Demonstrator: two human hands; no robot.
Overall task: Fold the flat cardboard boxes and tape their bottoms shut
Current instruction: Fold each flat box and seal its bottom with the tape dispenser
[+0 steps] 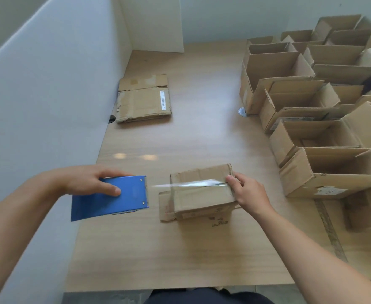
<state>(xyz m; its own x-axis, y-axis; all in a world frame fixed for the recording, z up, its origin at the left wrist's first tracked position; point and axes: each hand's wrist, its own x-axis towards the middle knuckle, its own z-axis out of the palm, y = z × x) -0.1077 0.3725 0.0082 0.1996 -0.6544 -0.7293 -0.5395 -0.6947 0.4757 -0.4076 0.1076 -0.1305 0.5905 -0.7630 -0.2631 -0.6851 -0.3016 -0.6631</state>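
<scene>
The left hand [92, 181] is clamped on a blue tape dispenser [110, 200], thumb across its top face and fingers round the far edge, and holds it just left of the box [202, 198], a grip that, as I judge it, keeps the strip of clear tape [191, 184] taut between the dispenser's mouth and the cardboard. The right hand [248, 194] grips the box's right end, fingers curled over the side and thumb pressing down on the tape's end, probably so the strip cannot lift or slide while it is drawn leftward. The box stands bottom up on the tabletop [180, 249] so the flap seam faces the person, and the tape lies along that seam. Well beyond the box, to its far left, a stack of flat boxes [144, 99] waits; to its right stand many open boxes [311, 102], mouths up, most likely parked there to keep the working spot free
</scene>
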